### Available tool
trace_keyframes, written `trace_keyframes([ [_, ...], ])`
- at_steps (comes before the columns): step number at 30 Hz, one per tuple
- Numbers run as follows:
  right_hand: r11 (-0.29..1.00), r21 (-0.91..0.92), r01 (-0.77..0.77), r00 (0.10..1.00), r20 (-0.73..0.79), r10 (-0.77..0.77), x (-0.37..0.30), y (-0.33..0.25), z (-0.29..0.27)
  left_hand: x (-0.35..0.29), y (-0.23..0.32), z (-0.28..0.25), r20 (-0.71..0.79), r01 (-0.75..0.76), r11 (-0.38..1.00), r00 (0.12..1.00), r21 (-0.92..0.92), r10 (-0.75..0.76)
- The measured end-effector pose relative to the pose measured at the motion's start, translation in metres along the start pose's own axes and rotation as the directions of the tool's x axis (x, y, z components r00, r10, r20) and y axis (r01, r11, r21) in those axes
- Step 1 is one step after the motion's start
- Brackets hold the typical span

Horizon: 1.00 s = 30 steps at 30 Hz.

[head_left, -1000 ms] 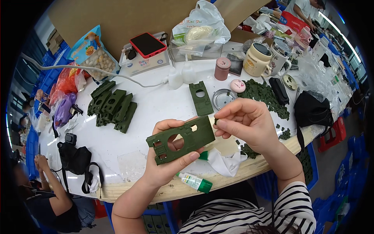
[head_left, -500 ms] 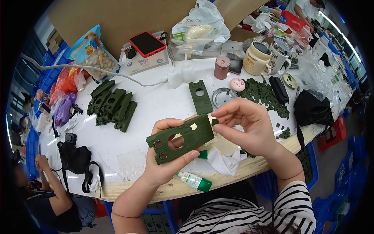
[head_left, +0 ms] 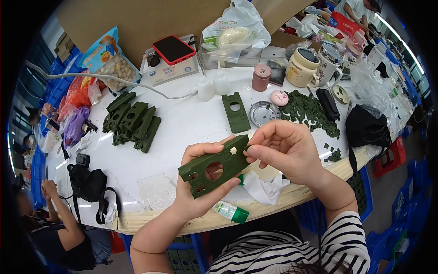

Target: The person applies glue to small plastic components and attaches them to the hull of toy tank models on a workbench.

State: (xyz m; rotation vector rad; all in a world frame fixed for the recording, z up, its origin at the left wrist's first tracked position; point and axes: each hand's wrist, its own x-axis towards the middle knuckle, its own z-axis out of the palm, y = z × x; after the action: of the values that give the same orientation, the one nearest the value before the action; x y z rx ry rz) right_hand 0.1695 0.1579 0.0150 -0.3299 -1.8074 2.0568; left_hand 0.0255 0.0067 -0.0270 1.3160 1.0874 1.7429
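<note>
Bright light, glare on white tabletop point(head_left: 175, 121), bent edges, black corners

The right hand's point(head_left: 287, 153) fingertips cover most of a small piece point(head_left: 247, 148), too tiny to make out its shape. The green part point(head_left: 233, 163) hides some of the left hand point(head_left: 191, 201). Individual chips in the heap point(head_left: 306, 111) blend together. The lower edge cuts off the striped shirt point(head_left: 269, 253); the top edge crops a co-worker point(head_left: 353, 10).

The left grip point(head_left: 194, 203) holds a green shell point(head_left: 233, 163) — tilted
</note>
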Motion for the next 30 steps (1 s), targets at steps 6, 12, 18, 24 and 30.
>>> trace_keyframes([
  [6, 0.93, -0.244, 0.276, 0.961, 0.036, -0.276, 0.005, 0.014, -0.004, 0.0, 0.0, 0.0, 0.018, -0.032, 0.998, 0.999, 0.047, 0.031],
  [12, 0.888, -0.338, 0.313, 0.946, 0.033, -0.321, 0.005, 0.021, -0.002, 0.0, -0.001, 0.002, 0.006, -0.049, 0.996, 0.999, 0.073, 0.049],
  [18, 0.944, -0.23, 0.235, 0.971, 0.01, -0.239, 0.005, 0.022, 0.002, -0.001, -0.002, 0.004, 0.004, -0.045, 0.996, 0.999, 0.073, 0.045],
  [24, 0.949, -0.2, 0.243, 0.969, 0.009, -0.246, 0.005, 0.024, 0.003, -0.001, -0.004, 0.004, 0.007, -0.05, 0.995, 0.999, 0.089, 0.05],
  [30, 0.939, -0.22, 0.265, 0.963, 0.01, -0.27, 0.005, 0.025, 0.004, -0.001, -0.004, 0.004, 0.001, -0.045, 0.996, 0.999, 0.082, 0.045],
])
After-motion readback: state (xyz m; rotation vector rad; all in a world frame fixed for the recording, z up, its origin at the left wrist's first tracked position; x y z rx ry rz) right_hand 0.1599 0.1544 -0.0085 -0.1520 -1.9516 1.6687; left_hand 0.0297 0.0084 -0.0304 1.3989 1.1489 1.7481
